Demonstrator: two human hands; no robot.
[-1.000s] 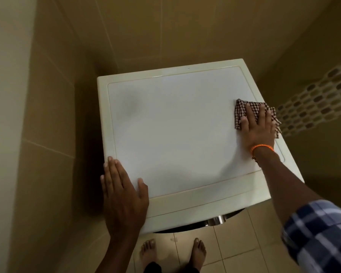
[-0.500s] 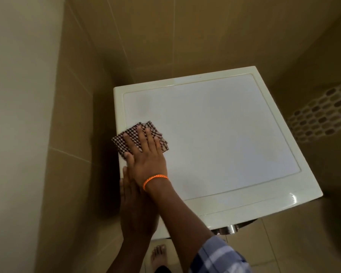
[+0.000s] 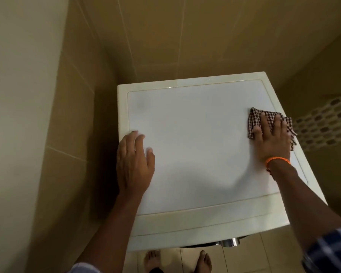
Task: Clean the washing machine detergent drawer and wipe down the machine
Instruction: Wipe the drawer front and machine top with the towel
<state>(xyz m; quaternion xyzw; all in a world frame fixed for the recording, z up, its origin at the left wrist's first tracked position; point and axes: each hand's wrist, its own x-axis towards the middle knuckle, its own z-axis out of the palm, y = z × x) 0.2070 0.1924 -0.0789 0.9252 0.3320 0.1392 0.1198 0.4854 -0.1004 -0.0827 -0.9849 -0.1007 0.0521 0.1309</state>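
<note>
Looking straight down on the washing machine [image 3: 195, 154], which fills the centre and lower right of the frame. Its top is a pale cream panel with a raised border; a front strip runs along the lower edge.

My right hand [image 3: 272, 138] lies at the right edge of the frame's middle, palm down, fingers spread flat on a checked cloth [image 3: 254, 118]. The cloth is bunched under the fingers and pressed against the top near the machine's right border; a frayed corner sticks out past the little finger side. Hand is pressing, not gripping: fingers extended, nothing curled round the cloth. An orange thread band [image 3: 278, 160] sits on that wrist, and a blue plaid sleeve [image 3: 331, 251] shows at the lower right corner.

My left hand [image 3: 134, 164] rests left of centre, flat on the top by the machine's left border, fingers extended and slightly apart, thumb out to the right. It holds nothing. The fingertips look blurred.

Well apart, the two hands sit at opposite sides of the lid.

Below the front strip, a bit of chrome trim [image 3: 229, 242] shows at the lower centre-right. My bare feet [image 3: 205, 262] stand on the tiled floor at the bottom edge. Tan tiled walls [image 3: 165, 36] fill the upper frame; a mosaic band [image 3: 323, 125] runs along the right.
</note>
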